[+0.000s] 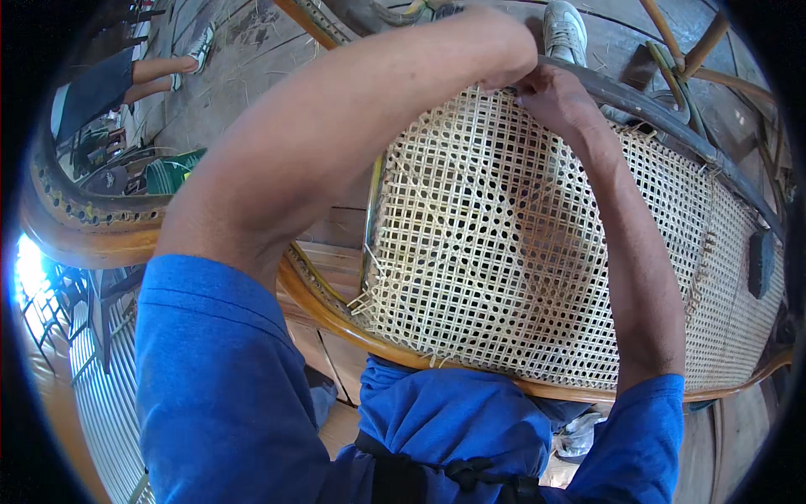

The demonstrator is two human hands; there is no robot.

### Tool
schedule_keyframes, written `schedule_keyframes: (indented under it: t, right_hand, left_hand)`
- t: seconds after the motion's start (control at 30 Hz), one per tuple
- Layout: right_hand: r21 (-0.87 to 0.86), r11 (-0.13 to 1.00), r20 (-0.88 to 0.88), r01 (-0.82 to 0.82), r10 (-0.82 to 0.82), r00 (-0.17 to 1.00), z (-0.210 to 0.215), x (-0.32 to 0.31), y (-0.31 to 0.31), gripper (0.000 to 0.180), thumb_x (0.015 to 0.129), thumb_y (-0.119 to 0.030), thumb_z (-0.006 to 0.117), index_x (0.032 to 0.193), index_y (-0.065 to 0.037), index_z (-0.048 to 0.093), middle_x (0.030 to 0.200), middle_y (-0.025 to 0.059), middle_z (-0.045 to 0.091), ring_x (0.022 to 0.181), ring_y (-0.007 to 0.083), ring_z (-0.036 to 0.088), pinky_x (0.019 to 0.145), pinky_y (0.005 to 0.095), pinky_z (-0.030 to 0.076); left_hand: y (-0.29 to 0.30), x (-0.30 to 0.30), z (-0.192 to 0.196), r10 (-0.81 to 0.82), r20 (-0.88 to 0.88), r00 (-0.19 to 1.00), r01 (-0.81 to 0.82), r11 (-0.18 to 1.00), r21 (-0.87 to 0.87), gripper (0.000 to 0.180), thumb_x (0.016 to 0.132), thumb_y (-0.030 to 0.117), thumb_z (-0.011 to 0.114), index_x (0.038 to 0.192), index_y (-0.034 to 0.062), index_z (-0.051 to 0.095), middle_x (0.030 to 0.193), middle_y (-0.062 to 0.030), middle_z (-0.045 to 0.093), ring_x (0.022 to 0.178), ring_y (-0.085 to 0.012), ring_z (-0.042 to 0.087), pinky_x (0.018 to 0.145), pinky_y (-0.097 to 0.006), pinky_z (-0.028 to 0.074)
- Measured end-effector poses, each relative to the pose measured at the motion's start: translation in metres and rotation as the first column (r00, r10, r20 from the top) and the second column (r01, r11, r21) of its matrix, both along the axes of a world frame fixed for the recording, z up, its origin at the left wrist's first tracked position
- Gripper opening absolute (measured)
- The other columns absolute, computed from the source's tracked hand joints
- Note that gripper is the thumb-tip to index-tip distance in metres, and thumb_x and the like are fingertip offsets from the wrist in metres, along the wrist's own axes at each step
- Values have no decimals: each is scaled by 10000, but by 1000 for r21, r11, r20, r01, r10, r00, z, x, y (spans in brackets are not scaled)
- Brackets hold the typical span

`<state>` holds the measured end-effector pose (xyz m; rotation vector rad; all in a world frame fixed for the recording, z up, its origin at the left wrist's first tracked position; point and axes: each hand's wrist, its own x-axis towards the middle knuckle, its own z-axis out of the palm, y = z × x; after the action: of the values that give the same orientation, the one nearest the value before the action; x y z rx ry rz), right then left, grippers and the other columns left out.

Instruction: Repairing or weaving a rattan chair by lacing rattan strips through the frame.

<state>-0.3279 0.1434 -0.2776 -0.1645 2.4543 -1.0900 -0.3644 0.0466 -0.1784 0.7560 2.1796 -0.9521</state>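
A woven cane panel (pixel 504 252) of pale open mesh is stretched in a curved wooden frame (pixel 336 323) in front of me. My left forearm crosses over from the left, and my left hand (pixel 506 67) bends down at the panel's far edge with its fingers hidden. Right beside it, my right hand (pixel 558 105) has its fingers pinched on the weave where it meets the dark far rail (pixel 638 101). Both hands touch the same spot on the far rim. Loose strand ends stick out along the left and near edges.
A white shoe (pixel 564 29) rests just beyond the rail on the plank floor (pixel 252 50). Bent rattan poles (pixel 688 50) lie at the top right. Another person's legs (pixel 159 69) show at the top left, with a green object (pixel 172 172) below them.
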Motion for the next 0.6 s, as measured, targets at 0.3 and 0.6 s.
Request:
schedule_keyframes:
  t: [0.3, 0.6]
  right_hand:
    - [256, 958, -80, -126, 151, 985, 26, 4, -12, 229, 826, -154, 493, 982, -88, 646, 973, 171, 637, 936, 343, 601, 819, 405, 485]
    - [59, 997, -199, -44, 55, 979, 11, 10, 0, 204, 794, -160, 596, 955, -48, 648, 898, 175, 648, 842, 302, 632, 761, 362, 487]
  left_hand:
    - [-8, -49, -3, 34, 412, 910, -15, 999, -50, 146, 699, 249, 669, 760, 124, 715, 792, -78, 684, 728, -250, 634, 656, -396, 508]
    - [-51, -24, -4, 336, 434, 836, -472, 843, 256, 244, 754, 257, 606, 629, 48, 609, 568, -83, 578, 518, -228, 554, 498, -387, 446]
